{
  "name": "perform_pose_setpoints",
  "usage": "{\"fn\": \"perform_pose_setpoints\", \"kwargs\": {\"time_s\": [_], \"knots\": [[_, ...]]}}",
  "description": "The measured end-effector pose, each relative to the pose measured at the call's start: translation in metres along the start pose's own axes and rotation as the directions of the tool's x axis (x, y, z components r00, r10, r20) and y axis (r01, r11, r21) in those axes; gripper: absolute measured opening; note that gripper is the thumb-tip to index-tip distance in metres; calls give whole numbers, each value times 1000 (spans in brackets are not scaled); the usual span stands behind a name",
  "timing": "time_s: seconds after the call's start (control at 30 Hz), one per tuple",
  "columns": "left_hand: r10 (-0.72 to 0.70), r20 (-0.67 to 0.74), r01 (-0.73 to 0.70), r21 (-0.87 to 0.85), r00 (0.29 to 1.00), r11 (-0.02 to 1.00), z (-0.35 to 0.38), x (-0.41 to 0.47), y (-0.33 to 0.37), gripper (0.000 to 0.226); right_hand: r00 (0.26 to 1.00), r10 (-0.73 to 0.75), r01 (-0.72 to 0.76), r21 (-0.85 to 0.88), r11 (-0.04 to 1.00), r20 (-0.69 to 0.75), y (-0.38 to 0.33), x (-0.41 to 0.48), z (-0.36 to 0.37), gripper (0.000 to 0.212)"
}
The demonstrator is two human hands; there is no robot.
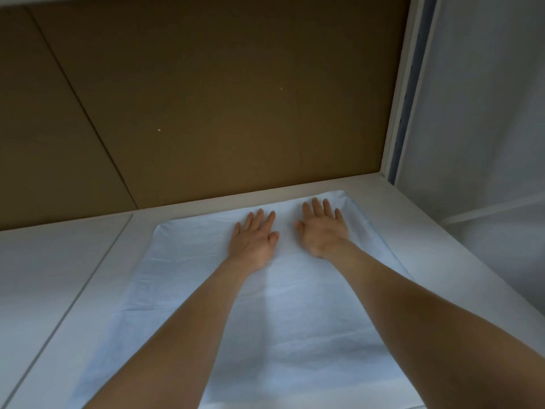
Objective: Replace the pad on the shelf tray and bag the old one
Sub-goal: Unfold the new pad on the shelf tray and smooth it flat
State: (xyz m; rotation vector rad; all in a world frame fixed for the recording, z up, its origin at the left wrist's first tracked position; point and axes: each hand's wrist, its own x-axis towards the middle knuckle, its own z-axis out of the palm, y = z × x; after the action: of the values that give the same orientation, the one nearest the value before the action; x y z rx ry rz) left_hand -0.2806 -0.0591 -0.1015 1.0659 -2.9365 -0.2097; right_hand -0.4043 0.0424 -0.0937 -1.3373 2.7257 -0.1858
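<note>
Fingers (259, 216) of both hands lie straight and flat, gripping nothing. The left hand (255, 236) and right hand (321, 231) press side by side on the pale blue, creased absorbent pad (295, 320) near its far edge.

The pad lies spread over the white shelf tray (118, 276), reaching toward the back right corner. The fresh pad seems placed and wants only smoothing — neither old pad nor bag is in view.

Behind stands a brown cardboard back panel (206, 98), and right is a white frame post (398, 98). Nothing blocks the hands.
</note>
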Motion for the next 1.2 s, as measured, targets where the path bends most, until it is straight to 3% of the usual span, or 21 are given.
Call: {"fn": "perform_pose_setpoints", "kwargs": {"time_s": [0.33,0.67,1.2], "knots": [[-164,24,164,11,986,986,-11,-32,-62,56,974,-218,217,32,976,66,-92,-13,13,64],[-188,61,183,76,980,980,-1,-32,-80,55,966,-213,218,-21,976,145,-109,-6,27,61],[-178,68,174,54,982,983,0,-34,-84,55,974,-173,182,-46,982,149,-111,-1,33,59]]}}
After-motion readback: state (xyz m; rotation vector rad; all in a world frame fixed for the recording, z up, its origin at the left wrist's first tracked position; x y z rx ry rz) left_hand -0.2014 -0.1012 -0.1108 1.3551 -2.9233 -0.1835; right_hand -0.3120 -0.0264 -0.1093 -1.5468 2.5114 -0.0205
